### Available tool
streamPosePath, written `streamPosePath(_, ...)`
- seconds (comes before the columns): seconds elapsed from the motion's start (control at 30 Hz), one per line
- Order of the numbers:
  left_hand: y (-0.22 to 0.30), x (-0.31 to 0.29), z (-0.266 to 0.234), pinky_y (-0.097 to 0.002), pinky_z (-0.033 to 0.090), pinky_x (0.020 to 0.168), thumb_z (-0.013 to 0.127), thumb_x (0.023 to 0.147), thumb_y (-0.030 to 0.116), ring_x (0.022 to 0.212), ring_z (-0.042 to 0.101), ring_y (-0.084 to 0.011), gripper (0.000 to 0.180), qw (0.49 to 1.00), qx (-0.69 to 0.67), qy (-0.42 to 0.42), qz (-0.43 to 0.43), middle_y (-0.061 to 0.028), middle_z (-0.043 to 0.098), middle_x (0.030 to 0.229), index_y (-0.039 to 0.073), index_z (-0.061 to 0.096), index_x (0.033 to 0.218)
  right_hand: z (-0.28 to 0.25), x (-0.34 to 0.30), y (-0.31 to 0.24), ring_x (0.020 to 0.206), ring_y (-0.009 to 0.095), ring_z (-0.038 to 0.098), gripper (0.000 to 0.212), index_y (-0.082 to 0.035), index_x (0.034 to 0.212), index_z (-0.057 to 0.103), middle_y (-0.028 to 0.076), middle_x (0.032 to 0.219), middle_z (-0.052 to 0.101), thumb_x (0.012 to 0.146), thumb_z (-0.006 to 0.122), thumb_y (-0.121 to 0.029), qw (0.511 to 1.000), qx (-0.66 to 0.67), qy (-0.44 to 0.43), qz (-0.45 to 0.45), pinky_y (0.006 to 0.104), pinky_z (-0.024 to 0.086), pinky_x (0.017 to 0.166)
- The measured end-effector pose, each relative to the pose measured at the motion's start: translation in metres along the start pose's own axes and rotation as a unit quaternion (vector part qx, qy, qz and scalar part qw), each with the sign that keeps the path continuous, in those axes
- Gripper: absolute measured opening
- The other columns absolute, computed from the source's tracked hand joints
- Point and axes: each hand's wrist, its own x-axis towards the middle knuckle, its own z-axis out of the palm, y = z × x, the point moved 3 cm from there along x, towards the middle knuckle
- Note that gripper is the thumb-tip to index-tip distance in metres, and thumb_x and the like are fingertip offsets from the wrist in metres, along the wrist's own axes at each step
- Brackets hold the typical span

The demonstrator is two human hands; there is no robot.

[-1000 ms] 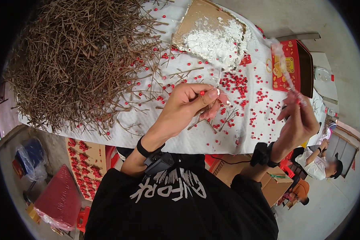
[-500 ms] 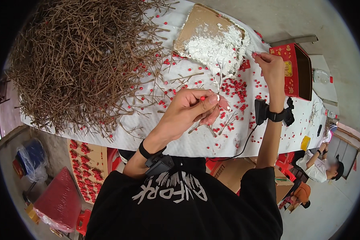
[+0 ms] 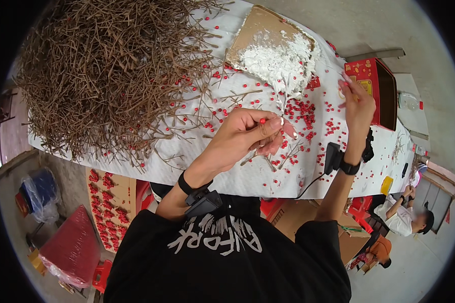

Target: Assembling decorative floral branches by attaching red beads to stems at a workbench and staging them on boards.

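Over the white cloth (image 3: 227, 179), we see the left hand (image 3: 240, 134) clamped, thumb against forefinger, on a red berry (image 3: 262, 121) that white paste (image 3: 282, 121) could make slip, while the blurred right hand's (image 3: 358, 103) grip near the red box (image 3: 356, 69) we cannot tell.

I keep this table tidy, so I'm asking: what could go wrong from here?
White dabs show at the fingers of the left hand, so white paste might smear onto the berry it pinches. The loose berries beyond that hand could scatter if brushed. The cable below the right wrist may snag at the cloth edge if the right hand reaches farther.
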Motion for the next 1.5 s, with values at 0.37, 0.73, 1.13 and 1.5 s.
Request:
streamPosePath(0.37,0.001,0.001,0.001,-0.0215,0.033,0.05,0.051,0.101,0.025,0.056,0.044,-0.0074,0.034,0.998,0.054,-0.015,0.006,-0.0028,0.054,0.064,-0.007,0.063,0.101,0.004,0.009,0.012,0.066,0.008,0.061,0.019,-0.003,0.102,0.073,0.005,0.082,0.07,0.084,0.072,-0.01,0.999,-0.003,-0.019,0.035,0.0241,0.051,0.051)
streamPosePath(0.73,-0.002,0.002,0.003,-0.0203,0.037,0.05,0.055,0.099,0.022,0.055,0.049,-0.0066,0.031,0.999,0.02,-0.031,0.005,-0.0045,0.062,0.068,-0.006,0.067,0.103,-0.007,-0.018,0.014,0.067,0.012,0.062,0.02,0.0,0.101,0.072,0.007,0.083,0.071,0.085,0.071,-0.012,0.96,-0.241,-0.01,-0.143,0.0238,0.051,0.06)
streamPosePath(1.13,-0.018,0.0,0.029,-0.0269,0.046,0.076,0.057,0.097,0.019,0.085,0.061,-0.0133,0.025,0.983,0.139,0.051,0.112,-0.0072,0.068,0.088,-0.003,0.069,0.103,-0.012,-0.17,-0.055,0.081,0.023,0.069,0.029,0.01,0.111,0.062,0.019,0.103,0.068,0.097,0.055,-0.014,0.917,0.371,-0.004,0.146,0.0313,0.061,0.063)
streamPosePath(1.5,-0.04,-0.021,0.068,-0.0284,0.046,0.086,0.062,0.094,0.012,0.102,0.057,-0.0146,0.019,0.983,0.137,0.034,0.114,-0.0046,0.057,0.108,-0.003,0.07,0.102,-0.019,-0.2,-0.074,0.078,0.02,0.07,0.023,0.008,0.112,0.063,0.016,0.095,0.069,0.091,0.061,0.0,0.859,0.499,-0.053,0.099,0.0257,0.057,0.056)
